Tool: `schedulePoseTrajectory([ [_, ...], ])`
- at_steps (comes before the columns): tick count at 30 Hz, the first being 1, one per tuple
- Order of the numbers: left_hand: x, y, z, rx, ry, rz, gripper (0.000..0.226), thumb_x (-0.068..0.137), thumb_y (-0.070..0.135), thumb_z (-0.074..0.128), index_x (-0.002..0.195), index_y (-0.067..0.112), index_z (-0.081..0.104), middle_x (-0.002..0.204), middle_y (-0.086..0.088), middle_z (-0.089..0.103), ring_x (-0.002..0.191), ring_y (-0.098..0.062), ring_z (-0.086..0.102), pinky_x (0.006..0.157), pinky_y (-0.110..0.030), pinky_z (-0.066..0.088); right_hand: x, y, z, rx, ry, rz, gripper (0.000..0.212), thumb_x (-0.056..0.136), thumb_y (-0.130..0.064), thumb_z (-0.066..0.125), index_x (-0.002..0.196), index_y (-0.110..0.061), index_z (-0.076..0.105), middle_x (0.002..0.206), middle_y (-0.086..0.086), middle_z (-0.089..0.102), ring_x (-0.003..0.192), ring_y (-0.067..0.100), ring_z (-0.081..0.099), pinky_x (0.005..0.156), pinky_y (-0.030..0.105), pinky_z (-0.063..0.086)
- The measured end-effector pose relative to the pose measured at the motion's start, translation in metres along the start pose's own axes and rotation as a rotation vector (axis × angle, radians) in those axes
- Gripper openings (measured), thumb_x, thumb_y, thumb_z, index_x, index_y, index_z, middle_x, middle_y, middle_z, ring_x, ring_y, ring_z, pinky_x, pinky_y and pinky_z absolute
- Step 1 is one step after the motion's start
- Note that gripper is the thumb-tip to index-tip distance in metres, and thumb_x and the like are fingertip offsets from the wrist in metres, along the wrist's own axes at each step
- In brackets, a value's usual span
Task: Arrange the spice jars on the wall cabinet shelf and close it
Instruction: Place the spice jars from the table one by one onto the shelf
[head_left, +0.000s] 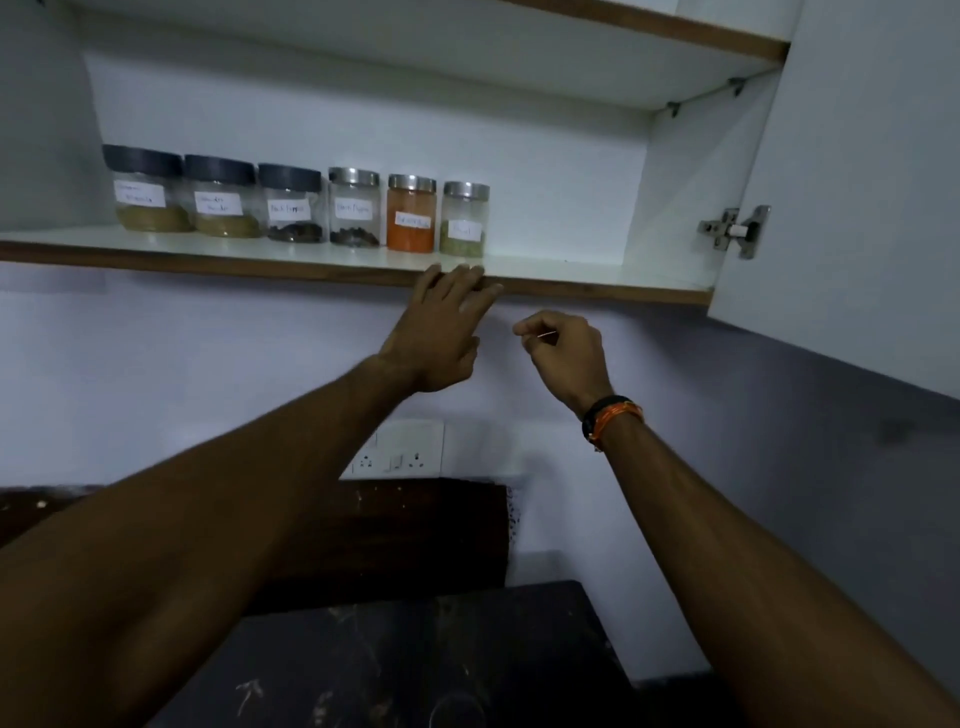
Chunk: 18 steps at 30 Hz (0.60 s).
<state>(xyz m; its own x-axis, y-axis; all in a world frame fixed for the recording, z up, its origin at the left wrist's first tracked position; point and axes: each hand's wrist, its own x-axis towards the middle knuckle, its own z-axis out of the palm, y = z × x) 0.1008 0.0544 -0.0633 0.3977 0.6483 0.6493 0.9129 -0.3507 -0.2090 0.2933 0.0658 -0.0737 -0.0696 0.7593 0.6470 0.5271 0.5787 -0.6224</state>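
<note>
Both hands are raised below the shelf (571, 278): the left hand (441, 332) spreads empty at its front edge, the right hand (566, 353) is loosely curled, empty. Six spice jars (296, 208) stand in a row; the cabinet door (857, 182) hangs open.

Shelf (545, 275) w/ six jars (353, 214)

We count six labelled spice jars (296, 207) in a row on the wall cabinet shelf (545, 280), door (857, 197) open at right. Our left hand (441, 332), fingers spread, rests at the shelf's front edge; our right hand (566, 353) hangs loosely curled below it, empty.
</note>
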Motion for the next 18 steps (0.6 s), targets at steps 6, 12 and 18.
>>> schedulePoseTrajectory([
  [6,-0.075,0.045,0.043,-0.253,-0.133,-0.014,0.066,0.087,0.011,0.058,0.15,0.006,0.04,0.156,-0.017,0.038,0.145,-0.033,0.034,0.119,-0.046,0.024,-0.058,0.036,0.02,-0.083,-0.166,0.158,0.027,0.089,-0.001,0.057,0.103,-0.013,0.078,0.107,0.001,0.076,0.1,0.018,0.069,0.097,0.036,0.055],
  [12,-0.15,0.078,0.089,-0.423,-0.403,-0.148,0.061,0.088,0.012,0.057,0.146,0.014,0.043,0.146,-0.011,0.048,0.129,-0.029,0.047,0.107,-0.038,0.039,-0.13,0.076,0.043,-0.118,-0.335,0.313,0.026,0.088,-0.002,0.058,0.097,-0.015,0.078,0.108,0.002,0.076,0.104,0.021,0.068,0.099,0.036,0.054],
  [18,-0.21,0.108,0.124,-0.556,-0.66,-0.268,0.058,0.091,0.02,0.058,0.146,0.019,0.041,0.143,-0.008,0.049,0.131,-0.026,0.045,0.106,-0.041,0.042,-0.21,0.113,0.06,-0.181,-0.54,0.537,0.023,0.092,-0.007,0.058,0.104,-0.012,0.077,0.112,0.007,0.074,0.108,0.025,0.066,0.099,0.03,0.05],
])
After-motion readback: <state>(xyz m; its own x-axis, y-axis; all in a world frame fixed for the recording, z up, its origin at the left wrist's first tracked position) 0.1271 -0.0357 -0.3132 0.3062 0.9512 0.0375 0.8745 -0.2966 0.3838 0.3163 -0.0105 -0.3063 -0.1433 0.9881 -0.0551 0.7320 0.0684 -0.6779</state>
